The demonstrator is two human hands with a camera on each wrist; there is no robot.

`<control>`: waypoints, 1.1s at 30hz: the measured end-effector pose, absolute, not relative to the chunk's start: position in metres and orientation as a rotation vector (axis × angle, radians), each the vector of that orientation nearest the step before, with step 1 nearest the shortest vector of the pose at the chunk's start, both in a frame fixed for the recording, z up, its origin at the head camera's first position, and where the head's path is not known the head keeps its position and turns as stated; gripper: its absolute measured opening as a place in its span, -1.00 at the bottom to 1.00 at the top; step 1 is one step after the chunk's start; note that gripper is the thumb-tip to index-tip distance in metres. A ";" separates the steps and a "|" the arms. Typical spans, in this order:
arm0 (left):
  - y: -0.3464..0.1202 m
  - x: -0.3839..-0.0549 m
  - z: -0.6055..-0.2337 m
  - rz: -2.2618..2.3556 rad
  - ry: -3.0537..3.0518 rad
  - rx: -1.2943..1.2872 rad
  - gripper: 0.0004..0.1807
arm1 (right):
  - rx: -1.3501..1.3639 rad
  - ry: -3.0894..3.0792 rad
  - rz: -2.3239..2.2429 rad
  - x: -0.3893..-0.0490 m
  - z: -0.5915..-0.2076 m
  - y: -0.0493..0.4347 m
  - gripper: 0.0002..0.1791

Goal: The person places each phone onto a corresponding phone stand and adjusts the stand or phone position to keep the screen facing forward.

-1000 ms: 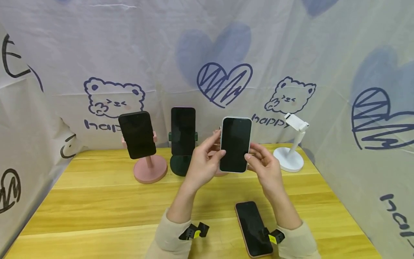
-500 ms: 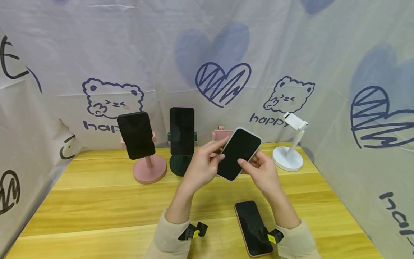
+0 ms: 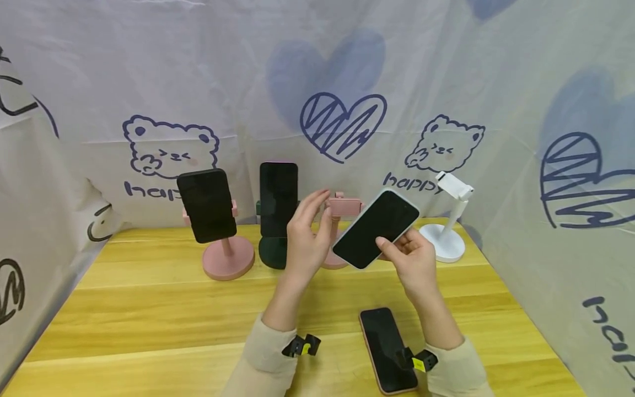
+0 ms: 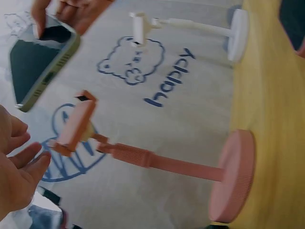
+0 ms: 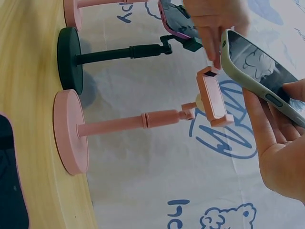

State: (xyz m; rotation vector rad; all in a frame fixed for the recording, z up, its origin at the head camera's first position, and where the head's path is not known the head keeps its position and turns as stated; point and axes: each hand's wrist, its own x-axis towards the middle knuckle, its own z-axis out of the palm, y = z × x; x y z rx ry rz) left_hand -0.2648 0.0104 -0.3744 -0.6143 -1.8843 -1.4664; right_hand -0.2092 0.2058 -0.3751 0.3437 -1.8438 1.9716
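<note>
My right hand (image 3: 413, 260) holds a smartphone (image 3: 376, 229) with a pale green edge, thumb on its dark screen and fingers behind. The phone is tilted to the right, in front of an upright pink phone stand (image 5: 167, 118). In the left wrist view the stand's clamp (image 4: 76, 125) bears no phone. My left hand (image 3: 307, 234) is raised at the clamp's left end, its fingers extended and holding nothing. In the right wrist view its fingertips (image 5: 216, 61) come right up to the clamp's end.
To the left, a pink stand (image 3: 229, 259) and a dark green stand (image 3: 273, 252) each carry a black-screened phone. A white stand (image 3: 443, 242) without a phone is at the right. Another phone (image 3: 388, 350) lies on the wooden table (image 3: 163, 331) beneath my right wrist.
The held phone has turned from upright to tilted right and shifted right with my right hand. My left hand has let go of it and moved to the pink stand's clamp.
</note>
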 end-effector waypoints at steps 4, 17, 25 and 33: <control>0.012 -0.273 -0.384 -1.373 -1.959 -0.577 -0.59 | 0.335 -1.851 1.973 -0.210 -0.375 0.207 -0.73; 0.017 -0.283 -0.392 -1.394 -1.907 -0.572 -0.65 | 0.303 -1.755 1.967 -0.219 -0.365 0.212 -0.69; 0.016 -0.281 -0.392 -1.387 -1.917 -0.568 -0.65 | 0.352 -1.699 1.945 -0.241 -0.343 0.214 -0.72; 0.015 -0.281 -0.393 -1.400 -1.913 -0.585 -0.65 | 0.381 -1.728 1.950 -0.270 -0.322 0.215 -0.81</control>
